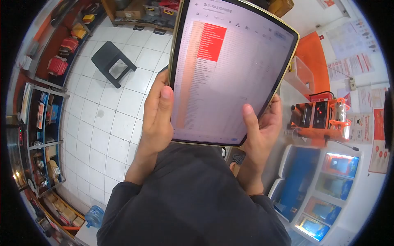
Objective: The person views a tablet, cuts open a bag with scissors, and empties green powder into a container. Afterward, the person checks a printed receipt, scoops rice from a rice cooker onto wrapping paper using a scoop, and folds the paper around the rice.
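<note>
A tablet (230, 82) with a pale yellow-edged case is held up in front of my body, its screen facing me. On the screen is a spreadsheet with an orange column and a block of red cells (211, 43). My left hand (158, 115) grips the lower left edge, its thumb along the front and the other fingers behind. At the lower right edge, my right hand (262, 125) holds the tablet with the thumb on the screen's border. The fingers behind the tablet are mostly hidden.
A black plastic stool (108, 59) stands on the white tiled floor (86, 119). Shelves (45, 135) with boxes line the left side. A water jug (94, 216) is at lower left. To the right are an orange-and-black device (314, 115) and a blue-and-white display stand (301, 176).
</note>
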Available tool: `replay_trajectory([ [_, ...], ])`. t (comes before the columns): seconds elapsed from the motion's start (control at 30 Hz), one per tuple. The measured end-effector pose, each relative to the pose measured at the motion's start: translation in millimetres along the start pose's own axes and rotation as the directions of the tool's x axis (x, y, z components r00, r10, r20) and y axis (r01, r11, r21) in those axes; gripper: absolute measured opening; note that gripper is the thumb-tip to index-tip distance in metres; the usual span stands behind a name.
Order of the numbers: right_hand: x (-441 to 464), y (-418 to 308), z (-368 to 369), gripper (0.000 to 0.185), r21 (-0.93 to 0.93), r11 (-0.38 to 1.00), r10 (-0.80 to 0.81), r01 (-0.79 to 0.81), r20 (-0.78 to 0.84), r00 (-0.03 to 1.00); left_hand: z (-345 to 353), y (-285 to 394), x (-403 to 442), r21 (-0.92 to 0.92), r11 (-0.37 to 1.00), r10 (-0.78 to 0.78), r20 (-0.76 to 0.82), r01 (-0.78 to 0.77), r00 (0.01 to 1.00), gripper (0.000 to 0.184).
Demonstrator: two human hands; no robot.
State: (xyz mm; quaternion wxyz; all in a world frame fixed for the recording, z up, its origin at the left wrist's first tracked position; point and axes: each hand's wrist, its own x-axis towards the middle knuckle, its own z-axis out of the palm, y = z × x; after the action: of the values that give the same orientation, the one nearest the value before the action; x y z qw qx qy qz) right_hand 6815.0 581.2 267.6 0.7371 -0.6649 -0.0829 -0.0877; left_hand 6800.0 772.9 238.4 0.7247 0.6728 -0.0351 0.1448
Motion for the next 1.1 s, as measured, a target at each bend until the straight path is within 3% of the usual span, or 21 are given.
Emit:
replay_trajectory([
  [0.23,0.1,1.7,-8.1,0.067,0.06,0.998,0.014,-0.017,0.053,0.998,2.7,-8.4,7.1,-0.07,0.997,-0.018,-0.045,0.014,0.999,0.061],
  [0.73,15.0,3.4,-21.3,0.05,-0.041,0.999,-0.034,0.033,-0.014,0.999,26.5,-4.7,15.0,-0.021,1.0,0.002,0.0,-0.002,1.0,0.06],
  [1.1,34.8,14.4,-48.5,0.057,0.02,0.999,-0.034,0.033,0.021,0.999,47.6,-13.6,31.8,-0.023,1.0,0.021,0.008,-0.021,1.0,0.063],
])
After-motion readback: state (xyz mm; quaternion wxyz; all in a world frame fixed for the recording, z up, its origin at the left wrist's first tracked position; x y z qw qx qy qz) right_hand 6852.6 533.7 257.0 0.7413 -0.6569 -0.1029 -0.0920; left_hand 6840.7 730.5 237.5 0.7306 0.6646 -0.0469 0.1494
